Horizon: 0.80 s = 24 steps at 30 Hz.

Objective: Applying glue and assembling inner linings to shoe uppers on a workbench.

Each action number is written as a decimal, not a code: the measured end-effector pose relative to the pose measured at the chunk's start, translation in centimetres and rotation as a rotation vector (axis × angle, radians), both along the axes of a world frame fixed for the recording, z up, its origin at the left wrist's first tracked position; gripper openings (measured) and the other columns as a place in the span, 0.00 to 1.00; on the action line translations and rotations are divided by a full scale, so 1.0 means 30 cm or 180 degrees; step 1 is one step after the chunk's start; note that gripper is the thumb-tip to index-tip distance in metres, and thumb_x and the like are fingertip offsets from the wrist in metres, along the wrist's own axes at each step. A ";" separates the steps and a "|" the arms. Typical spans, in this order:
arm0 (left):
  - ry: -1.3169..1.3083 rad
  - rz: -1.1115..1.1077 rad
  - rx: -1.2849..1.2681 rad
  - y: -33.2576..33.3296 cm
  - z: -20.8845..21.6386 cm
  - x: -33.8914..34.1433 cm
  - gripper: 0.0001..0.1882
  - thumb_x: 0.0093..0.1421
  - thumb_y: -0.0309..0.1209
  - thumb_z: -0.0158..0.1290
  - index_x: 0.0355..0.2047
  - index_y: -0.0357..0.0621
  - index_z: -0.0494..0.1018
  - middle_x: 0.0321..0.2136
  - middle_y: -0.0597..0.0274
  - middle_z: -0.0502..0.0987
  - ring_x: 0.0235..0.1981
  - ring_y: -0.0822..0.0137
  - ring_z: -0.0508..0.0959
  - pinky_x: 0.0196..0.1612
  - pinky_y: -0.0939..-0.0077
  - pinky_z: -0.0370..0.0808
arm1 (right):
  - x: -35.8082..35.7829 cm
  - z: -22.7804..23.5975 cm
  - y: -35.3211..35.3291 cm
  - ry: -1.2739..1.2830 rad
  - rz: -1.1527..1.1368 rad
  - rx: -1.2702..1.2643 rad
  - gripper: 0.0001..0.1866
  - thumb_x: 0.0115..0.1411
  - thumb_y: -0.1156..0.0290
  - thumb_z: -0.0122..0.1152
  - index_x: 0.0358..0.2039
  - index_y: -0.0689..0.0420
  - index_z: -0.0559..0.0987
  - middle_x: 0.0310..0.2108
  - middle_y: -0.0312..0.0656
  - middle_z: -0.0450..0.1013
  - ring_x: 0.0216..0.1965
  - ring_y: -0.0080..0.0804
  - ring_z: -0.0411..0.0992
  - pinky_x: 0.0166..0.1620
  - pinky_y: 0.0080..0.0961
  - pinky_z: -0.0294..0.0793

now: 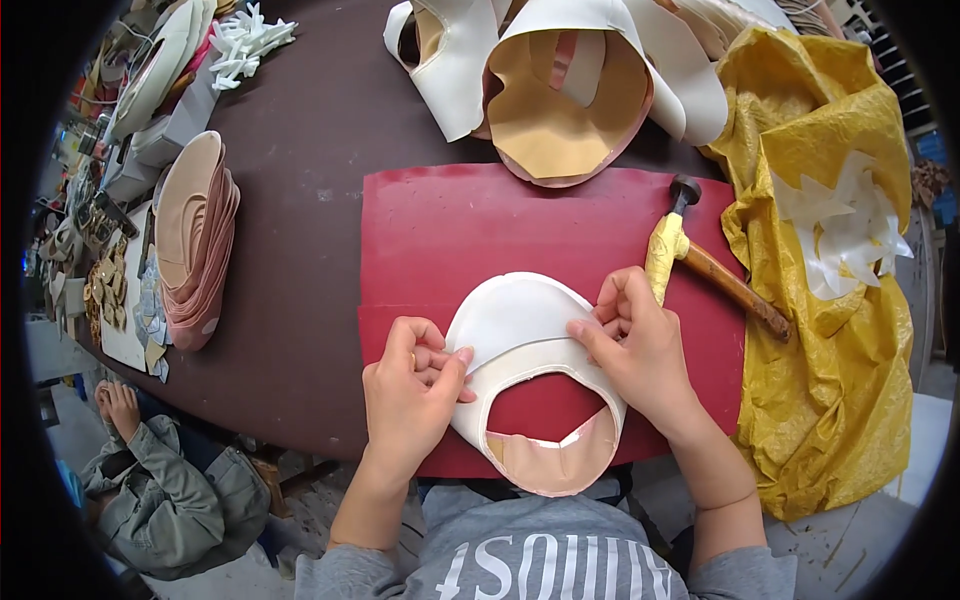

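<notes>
Between my two hands lies a white shoe upper [515,305] with a beige lining, its toe end pointing away from me and its round opening toward me. A seam or edge crosses it below the toe. On its left side, my left hand [415,385] pinches the edge between thumb and bent fingers. My right hand [642,345] grips the right edge, its thumb lying on the white surface and its fingers curled. The upper rests over a red mat [430,240], which shows through the opening.
A hammer [735,288] with a wooden handle and yellow wrapping lies right on the mat. More white uppers [455,75] stand beyond. A yellow sack [820,400] hangs at the right. Stacked beige pieces [195,250] lie left; another person's sleeve [165,480] shows lower left.
</notes>
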<state>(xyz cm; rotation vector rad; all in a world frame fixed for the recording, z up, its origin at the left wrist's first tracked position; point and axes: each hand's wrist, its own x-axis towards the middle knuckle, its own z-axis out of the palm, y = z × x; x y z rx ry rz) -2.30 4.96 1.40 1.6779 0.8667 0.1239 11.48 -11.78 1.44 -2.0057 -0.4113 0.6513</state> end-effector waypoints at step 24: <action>-0.0318 -0.1022 0.3270 -0.018 -0.054 0.003 0.18 0.48 0.21 0.61 0.40 0.40 0.69 0.40 0.54 0.77 0.38 0.67 0.78 0.40 0.74 0.74 | 0.012 -0.012 0.020 -0.0203 0.0330 -0.0604 0.13 0.53 0.79 0.63 0.35 0.58 0.67 0.24 0.35 0.66 0.21 0.19 0.64 0.25 0.15 0.65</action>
